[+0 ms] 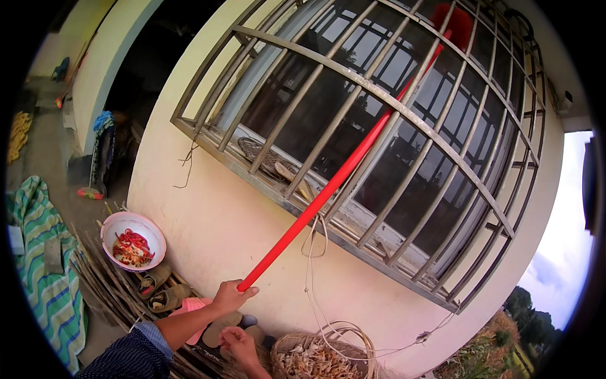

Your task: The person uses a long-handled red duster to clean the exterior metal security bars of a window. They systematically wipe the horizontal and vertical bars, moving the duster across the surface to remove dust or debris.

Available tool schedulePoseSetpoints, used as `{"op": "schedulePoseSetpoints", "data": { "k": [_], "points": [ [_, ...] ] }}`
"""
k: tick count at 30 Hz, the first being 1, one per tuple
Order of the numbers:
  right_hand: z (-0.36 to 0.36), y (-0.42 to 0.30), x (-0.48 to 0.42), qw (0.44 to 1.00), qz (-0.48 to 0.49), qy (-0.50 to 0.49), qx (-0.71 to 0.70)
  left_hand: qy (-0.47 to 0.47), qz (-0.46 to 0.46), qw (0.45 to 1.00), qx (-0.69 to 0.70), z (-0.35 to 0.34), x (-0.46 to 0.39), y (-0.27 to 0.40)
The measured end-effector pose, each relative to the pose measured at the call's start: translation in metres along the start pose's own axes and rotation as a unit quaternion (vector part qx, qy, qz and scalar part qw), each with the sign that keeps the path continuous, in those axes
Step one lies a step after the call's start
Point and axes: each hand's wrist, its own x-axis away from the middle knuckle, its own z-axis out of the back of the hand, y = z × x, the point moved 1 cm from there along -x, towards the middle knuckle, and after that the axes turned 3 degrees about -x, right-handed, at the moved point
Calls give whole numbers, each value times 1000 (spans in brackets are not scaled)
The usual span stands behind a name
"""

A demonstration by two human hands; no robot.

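Observation:
My left hand point(233, 299) grips the lower end of a red pole point(312, 208). The pole slants up to the right and passes between the metal bars of a window grille point(350, 73). Its red, fluffy duster head point(452, 26) is behind the bars, by the upper part of the window glass point(378, 57). Below my left hand, my right hand point(239, 345) is off the pole, its fingers loosely bent and nothing visible in them. It is in front of slippers and near a wicker basket point(307, 338) of bulbs that look like garlic.
A white basin point(154, 237) with red peppers stands beside thin sticks point(109, 279) and worn shoes point(168, 297). A loose cord point(310, 289) hangs from the grille. A woven tray point(265, 156) lies on the sill. Striped cloth point(42, 265) covers ground at left, near a dark doorway point(142, 61).

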Motion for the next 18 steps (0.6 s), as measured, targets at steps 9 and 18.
{"op": "schedulePoseSetpoints", "data": {
  "k": [9,18],
  "points": [
    [0,-60,-8,984,149,97,25,-94,-30,988,116,1,-60,129],
    [-22,-170,-19,864,436,246,56,-102,-77,969,210,15,-108,200]
  ]
}}
